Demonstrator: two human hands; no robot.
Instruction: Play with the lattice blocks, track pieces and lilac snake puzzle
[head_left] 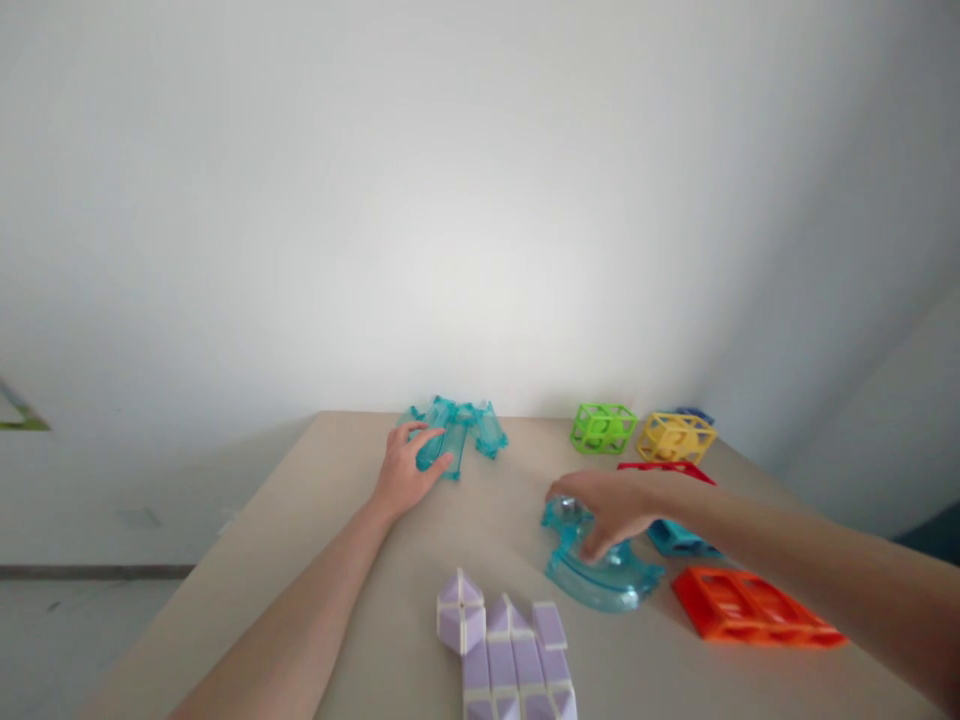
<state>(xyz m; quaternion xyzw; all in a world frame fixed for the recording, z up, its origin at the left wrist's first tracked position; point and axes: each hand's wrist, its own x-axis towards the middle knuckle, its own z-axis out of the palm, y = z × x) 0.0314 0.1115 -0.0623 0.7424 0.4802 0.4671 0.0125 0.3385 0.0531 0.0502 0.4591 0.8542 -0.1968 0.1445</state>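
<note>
My left hand (409,468) rests at the back of the table with its fingers spread and the thumb apart. It is beside and partly over a group of translucent teal track pieces (453,450), touching the nearest ones. My right hand (611,505) reaches down from the right onto a translucent teal curved track piece (607,590). Its thumb and fingers bend around part of the curved pieces, and the fingertips are partly hidden. In front, between my arms, lies a purple and white snake puzzle (514,665), folded into a block shape.
Along the right stand a green frame block (603,428), a yellow frame block (675,438), a dark blue piece (697,414), a red piece (667,467), a blue piece (681,540) and an orange frame block (750,607). A white wall (480,200) borders the table's back edge.
</note>
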